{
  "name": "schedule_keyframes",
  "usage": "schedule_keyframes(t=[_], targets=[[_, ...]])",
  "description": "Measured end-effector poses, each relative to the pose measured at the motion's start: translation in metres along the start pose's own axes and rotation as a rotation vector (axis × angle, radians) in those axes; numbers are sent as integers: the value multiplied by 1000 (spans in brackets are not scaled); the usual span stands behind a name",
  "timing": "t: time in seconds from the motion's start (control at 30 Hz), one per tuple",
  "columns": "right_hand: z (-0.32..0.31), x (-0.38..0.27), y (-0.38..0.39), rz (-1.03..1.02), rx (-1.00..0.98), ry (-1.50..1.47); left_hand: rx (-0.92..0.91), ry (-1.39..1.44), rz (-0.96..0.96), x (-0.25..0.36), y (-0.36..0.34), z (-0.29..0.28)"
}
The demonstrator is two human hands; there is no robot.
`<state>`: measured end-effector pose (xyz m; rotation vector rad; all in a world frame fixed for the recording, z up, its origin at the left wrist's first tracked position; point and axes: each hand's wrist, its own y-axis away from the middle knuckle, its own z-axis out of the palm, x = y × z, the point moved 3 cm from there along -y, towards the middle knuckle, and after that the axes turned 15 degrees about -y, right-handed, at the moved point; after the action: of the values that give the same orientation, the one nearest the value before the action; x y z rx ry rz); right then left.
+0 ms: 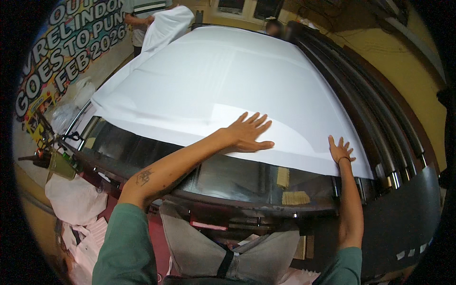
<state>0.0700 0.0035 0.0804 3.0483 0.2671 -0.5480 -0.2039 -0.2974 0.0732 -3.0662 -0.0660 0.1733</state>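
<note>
Large block lettering on wall

Dark table, white fabric spread across

Free run over flat white fabric btwn L hand & R hand, also fwd of both. R side blocked: long blk rollers alongside fabric. Far L: co-worker's forearm + bunched cloth in the way. Near L corner: green container obstructs.

Dark tabletop partly hidden beneath white fabric
</note>
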Motion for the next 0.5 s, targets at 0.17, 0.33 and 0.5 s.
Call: schedule_keyframes(t=[0.17, 0.33, 0.5], targets=[[-2, 4, -4, 14, -1, 40, -2, 9, 12, 1, 0, 2], [-3, 6, -6, 19, -10, 25, -18, 10, 14, 2, -1, 2], [-2, 9, -15, 39, -26, 44, -19, 0, 8, 4, -1, 0]])
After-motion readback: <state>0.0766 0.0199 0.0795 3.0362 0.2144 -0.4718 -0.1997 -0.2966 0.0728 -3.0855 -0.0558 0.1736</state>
